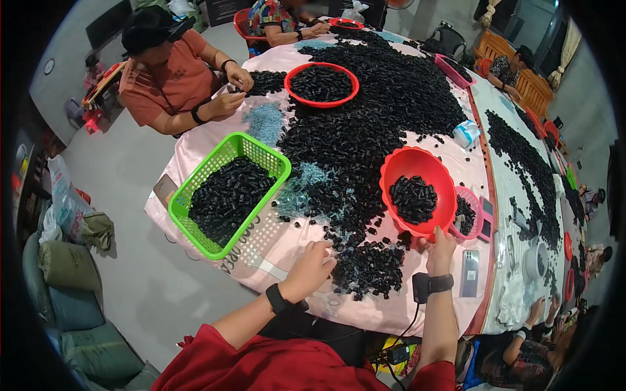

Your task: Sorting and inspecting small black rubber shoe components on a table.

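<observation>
The right hand (439,249) grips the scalloped red bowl (422,164) ahead; the left hand (309,266), hold unclear, curls left of black plastic pieces (375,268).

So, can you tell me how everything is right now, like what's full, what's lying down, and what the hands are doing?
Left hand: fingers curled beside the black pieces
Right hand: gripping the near red bowl's rim
Near red bowl: partly filled
Green basket: uncovered, holding black pieces
Black pieces: loose, heaped
Clear bluish pieces: loose, in patches
Grey phone: lying flat
</observation>
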Motion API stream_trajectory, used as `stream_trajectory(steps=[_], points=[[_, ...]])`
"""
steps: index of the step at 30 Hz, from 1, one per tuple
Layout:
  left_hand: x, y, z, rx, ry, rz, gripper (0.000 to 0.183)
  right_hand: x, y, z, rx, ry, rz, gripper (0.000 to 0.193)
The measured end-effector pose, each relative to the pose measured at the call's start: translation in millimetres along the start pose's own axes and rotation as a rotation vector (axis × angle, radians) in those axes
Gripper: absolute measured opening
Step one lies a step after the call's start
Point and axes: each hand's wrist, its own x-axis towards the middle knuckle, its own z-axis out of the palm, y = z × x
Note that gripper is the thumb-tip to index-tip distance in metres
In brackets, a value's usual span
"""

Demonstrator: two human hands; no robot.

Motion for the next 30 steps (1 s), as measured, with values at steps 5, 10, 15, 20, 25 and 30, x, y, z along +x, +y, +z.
stream_trajectory(steps=[5,10,15,20,25,30], points=[[37.0,5.8,-0.7,-0.072,0.042,0.056,0.044,-2.4,-1.2,-4.0,0.044,-0.127,-0.013,0.021],[83.3,27.0,-8.0,-0.384,-0.001,-0.094,0.047,-23.5,-12.6,-9.8,0.114,-0.261,0.139,0.033],[135.0,35.0,-14.8,-0.508,0.089,-0.068,0.05,-41.5,-20.3,-26.1,-0.314,-0.056,0.131,0.03],[196.4,31.6,-18.0,-0.374,0.365,-0.002,0.056,-91.5,-54.3,44.4,-0.558,-0.356,-0.157,0.017],[243.3,25.3,-18.4,-0.074,0.735,-0.062,0.059,-45.4,-22.7,157.4,-0.314,-0.509,-0.088,0.039],[265.7,22.1,-12.4,-0.129,0.693,0.079,0.051,4.5,6.9,231.9,-0.697,-0.398,-0.357,0.048]])
